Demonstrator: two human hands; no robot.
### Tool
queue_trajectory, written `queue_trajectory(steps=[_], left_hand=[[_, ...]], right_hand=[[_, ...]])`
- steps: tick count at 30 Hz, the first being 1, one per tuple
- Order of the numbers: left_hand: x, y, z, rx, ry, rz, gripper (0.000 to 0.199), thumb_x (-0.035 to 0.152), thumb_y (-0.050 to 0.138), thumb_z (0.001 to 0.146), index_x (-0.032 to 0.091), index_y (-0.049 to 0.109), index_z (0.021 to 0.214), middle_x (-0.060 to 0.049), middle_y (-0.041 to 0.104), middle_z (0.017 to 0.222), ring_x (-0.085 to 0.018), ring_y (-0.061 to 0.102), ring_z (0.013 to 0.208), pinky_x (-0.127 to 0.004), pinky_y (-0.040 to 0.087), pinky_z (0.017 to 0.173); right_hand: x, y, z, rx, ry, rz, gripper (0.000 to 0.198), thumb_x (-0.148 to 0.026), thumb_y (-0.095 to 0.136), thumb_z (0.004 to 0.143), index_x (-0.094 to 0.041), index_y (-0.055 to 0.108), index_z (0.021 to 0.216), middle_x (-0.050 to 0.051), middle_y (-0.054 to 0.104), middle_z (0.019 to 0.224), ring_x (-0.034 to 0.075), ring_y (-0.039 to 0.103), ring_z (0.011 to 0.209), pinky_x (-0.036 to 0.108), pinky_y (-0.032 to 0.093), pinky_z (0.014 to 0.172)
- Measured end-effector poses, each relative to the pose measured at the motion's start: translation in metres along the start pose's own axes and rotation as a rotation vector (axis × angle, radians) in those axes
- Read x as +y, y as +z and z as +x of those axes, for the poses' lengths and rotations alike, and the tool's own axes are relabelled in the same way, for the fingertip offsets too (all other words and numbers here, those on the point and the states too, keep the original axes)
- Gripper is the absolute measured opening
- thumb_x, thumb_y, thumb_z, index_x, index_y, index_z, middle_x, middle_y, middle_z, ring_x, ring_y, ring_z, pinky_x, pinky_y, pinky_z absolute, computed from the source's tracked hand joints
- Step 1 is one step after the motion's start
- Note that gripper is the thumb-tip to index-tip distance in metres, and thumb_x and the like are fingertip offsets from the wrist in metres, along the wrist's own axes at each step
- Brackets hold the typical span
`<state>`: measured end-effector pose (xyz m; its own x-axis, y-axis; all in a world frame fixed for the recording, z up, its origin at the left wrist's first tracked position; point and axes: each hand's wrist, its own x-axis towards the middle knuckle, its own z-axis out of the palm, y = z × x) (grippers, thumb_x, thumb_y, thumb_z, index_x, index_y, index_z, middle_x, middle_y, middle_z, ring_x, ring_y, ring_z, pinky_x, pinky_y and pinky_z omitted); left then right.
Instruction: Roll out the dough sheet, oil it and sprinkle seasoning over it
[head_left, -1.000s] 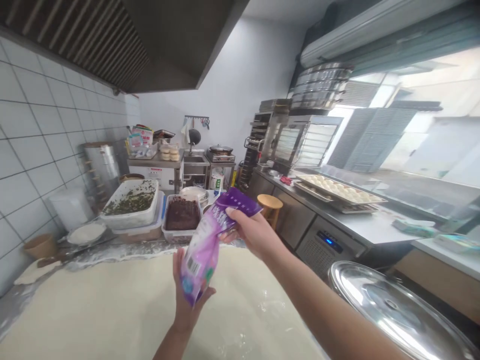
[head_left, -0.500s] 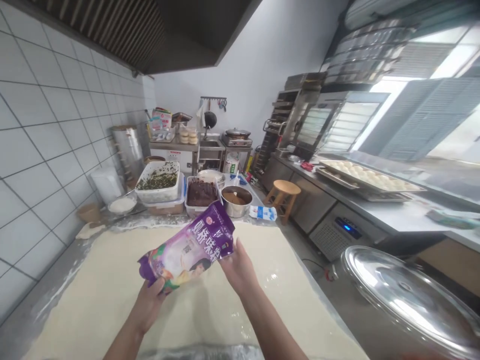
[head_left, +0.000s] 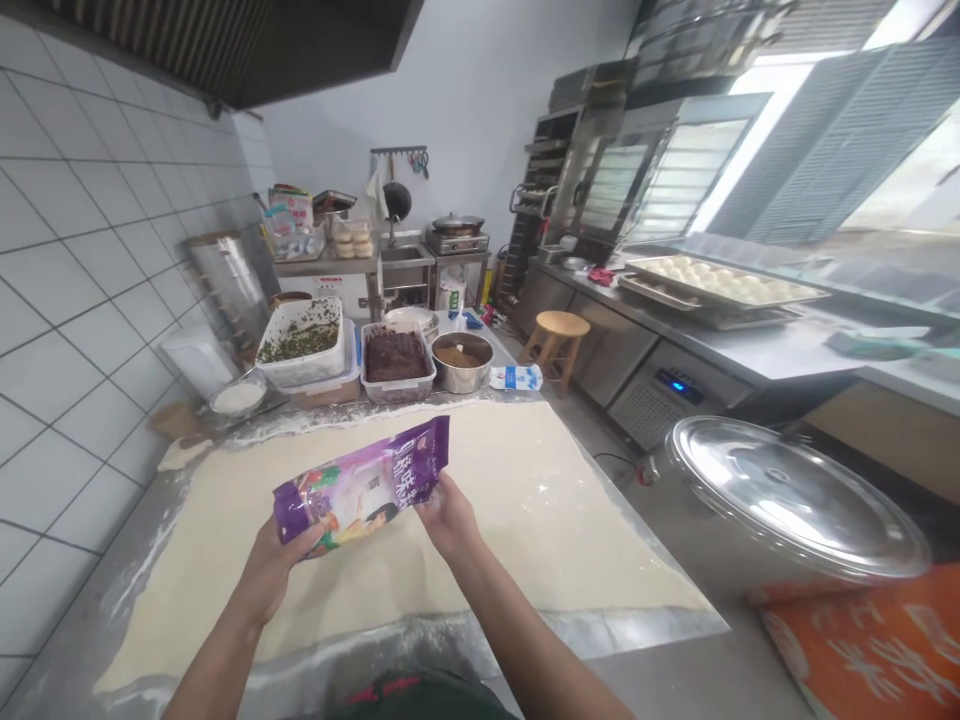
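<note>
Between both hands I hold a purple printed bag (head_left: pixel 364 488) above a wide sheet of rolled dough (head_left: pixel 517 500). My left hand (head_left: pixel 274 565) grips the bag's left end, thumb on the front. On the other end, my right hand (head_left: pixel 448 515) is closed around the lower right corner; part of its fingers is hidden behind the bag. The bag is tilted, its right end higher. The dough covers most of the steel table, with a shiny wet patch on its right side.
Along the table's far edge stand a white tub of chopped greens (head_left: pixel 304 345), a box of dark paste (head_left: pixel 397 360), a steel pot of brown powder (head_left: pixel 462 362) and a blue-white packet (head_left: pixel 516 377). A large lidded pot (head_left: pixel 787 500) is at right, near a wooden stool (head_left: pixel 559 335).
The bag has come down and turned flatter, its face tipping upward, with both hands still on it. My view has tilted downward, showing more of the table's near edge.
</note>
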<state>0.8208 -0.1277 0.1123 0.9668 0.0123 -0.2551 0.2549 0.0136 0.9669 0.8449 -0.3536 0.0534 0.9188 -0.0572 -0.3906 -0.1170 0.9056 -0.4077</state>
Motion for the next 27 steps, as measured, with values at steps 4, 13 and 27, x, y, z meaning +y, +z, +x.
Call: queue_trajectory(steps=[4, 13, 27], left_hand=[[0.012, 0.005, -0.005, 0.024, 0.043, 0.057, 0.081, 0.038, 0.081, 0.051, 0.012, 0.049, 0.122, -0.012, 0.067, 0.102, -0.029, 0.062, 0.093, -0.035, 0.054, 0.072], [0.019, 0.015, -0.004, 0.068, 0.070, 0.107, 0.068, 0.037, 0.081, 0.051, 0.010, 0.058, 0.108, -0.011, 0.068, 0.097, -0.027, 0.063, 0.089, -0.036, 0.053, 0.078], [0.003, 0.008, 0.010, 0.067, 0.019, -0.016, 0.062, 0.035, 0.079, 0.057, 0.012, 0.057, 0.111, -0.011, 0.068, 0.100, -0.026, 0.063, 0.093, -0.034, 0.053, 0.077]], right_hand=[[0.004, -0.008, 0.008, -0.019, 0.070, 0.120, 0.011, -0.016, 0.049, 0.083, -0.016, 0.059, 0.079, 0.004, 0.066, 0.078, 0.014, 0.061, 0.072, 0.026, 0.051, 0.068], [0.017, -0.013, 0.020, -0.036, 0.152, 0.123, 0.012, -0.017, 0.048, 0.085, -0.014, 0.059, 0.082, 0.006, 0.067, 0.081, 0.013, 0.062, 0.073, 0.026, 0.051, 0.072], [0.007, -0.013, 0.026, 0.086, 0.177, 0.128, 0.013, -0.015, 0.046, 0.086, -0.014, 0.058, 0.084, 0.004, 0.067, 0.076, 0.013, 0.063, 0.067, 0.025, 0.054, 0.066]])
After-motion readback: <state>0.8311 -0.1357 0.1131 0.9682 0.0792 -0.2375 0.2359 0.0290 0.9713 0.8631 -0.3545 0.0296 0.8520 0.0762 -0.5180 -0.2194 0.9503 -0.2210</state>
